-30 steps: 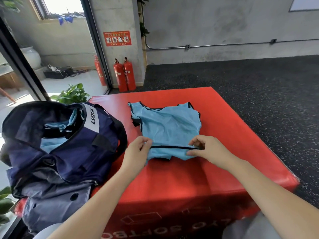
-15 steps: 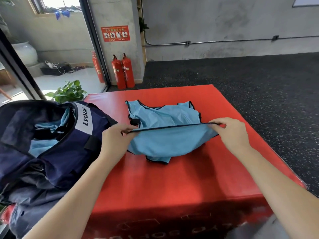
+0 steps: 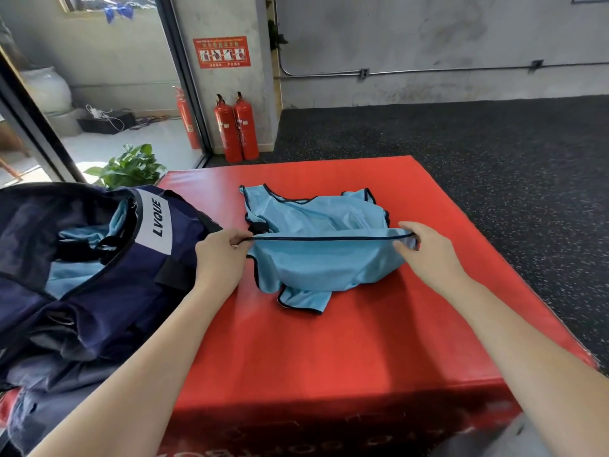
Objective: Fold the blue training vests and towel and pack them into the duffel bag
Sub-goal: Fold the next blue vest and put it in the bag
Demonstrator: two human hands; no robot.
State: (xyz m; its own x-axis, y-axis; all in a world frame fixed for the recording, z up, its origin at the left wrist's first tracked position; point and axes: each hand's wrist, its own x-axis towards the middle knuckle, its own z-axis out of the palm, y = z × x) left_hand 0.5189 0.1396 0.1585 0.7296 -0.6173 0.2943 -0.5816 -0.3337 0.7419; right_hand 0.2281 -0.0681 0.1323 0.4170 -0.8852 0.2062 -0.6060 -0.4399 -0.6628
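You pinch the blue training vest's black-trimmed hem taut between left hand and right hand, parallel to the red box's near edge, duffel bag gaping beside your left.

Bag patch: "LVQUE" in black capitals on the white panel of the navy fabric duffel bag.
Wall sign: red rectangular notice on the concrete pillar, four small pictures, its lettering too small to read.
Bench front: faint upside-down lettering on the red padded bench, unreadable.
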